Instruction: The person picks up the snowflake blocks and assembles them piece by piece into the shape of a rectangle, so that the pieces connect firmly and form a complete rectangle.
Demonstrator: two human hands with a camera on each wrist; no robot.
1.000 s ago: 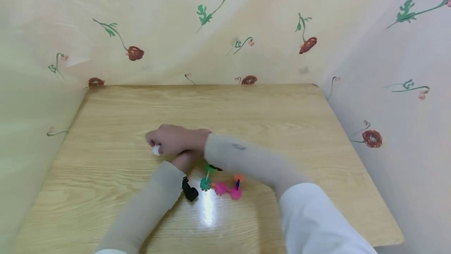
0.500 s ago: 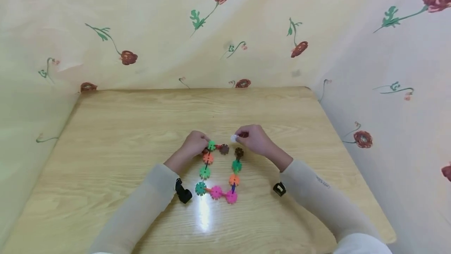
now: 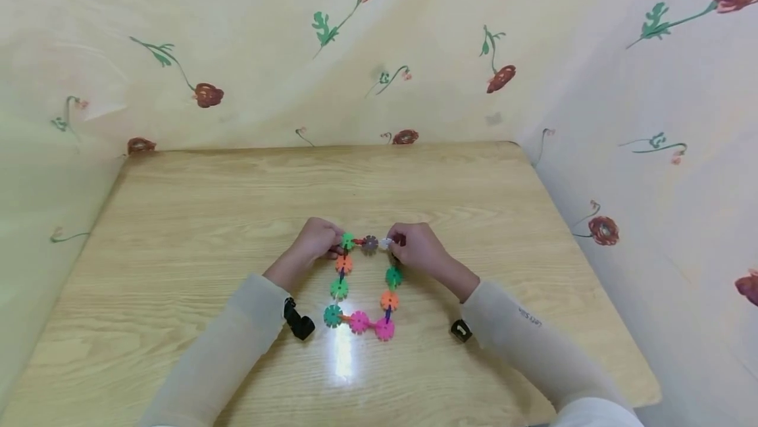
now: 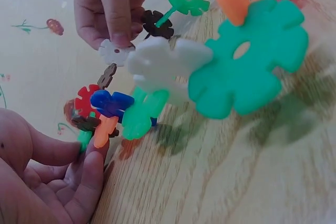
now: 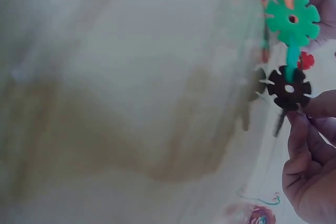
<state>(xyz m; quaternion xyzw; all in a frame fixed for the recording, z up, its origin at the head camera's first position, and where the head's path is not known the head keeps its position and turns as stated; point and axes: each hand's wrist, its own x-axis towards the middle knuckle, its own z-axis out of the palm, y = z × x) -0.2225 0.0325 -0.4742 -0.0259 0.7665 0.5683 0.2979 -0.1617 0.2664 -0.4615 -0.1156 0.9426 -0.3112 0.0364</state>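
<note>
Notched plastic flower discs, slotted together, form a roughly rectangular chain on the table, with a pink disc (image 3: 385, 329) at its near right corner. At the far left corner my left hand (image 3: 316, 239) pinches a bright green disc (image 3: 347, 241). Across from it, my right hand (image 3: 420, 246) holds a white disc (image 4: 114, 52) between thumb and fingers, close beside a grey-brown disc (image 3: 370, 244); whether those two are joined I cannot tell. A dark brown disc (image 5: 289, 87) lies by the right fingertips in the right wrist view, linked to a green disc (image 5: 292, 19).
The wooden table (image 3: 237, 183) meets flower-patterned sheeting (image 3: 266, 52) at the back and sides. Black straps, a left one (image 3: 299, 323) and a right one (image 3: 460, 330), show at the wrists. A light glare falls on the tabletop in front of the chain.
The right hand has come back from the left, where the arms were crossed, carrying the white disc. Over the last half second it has brought that disc left, beside the grey-brown disc.
</note>
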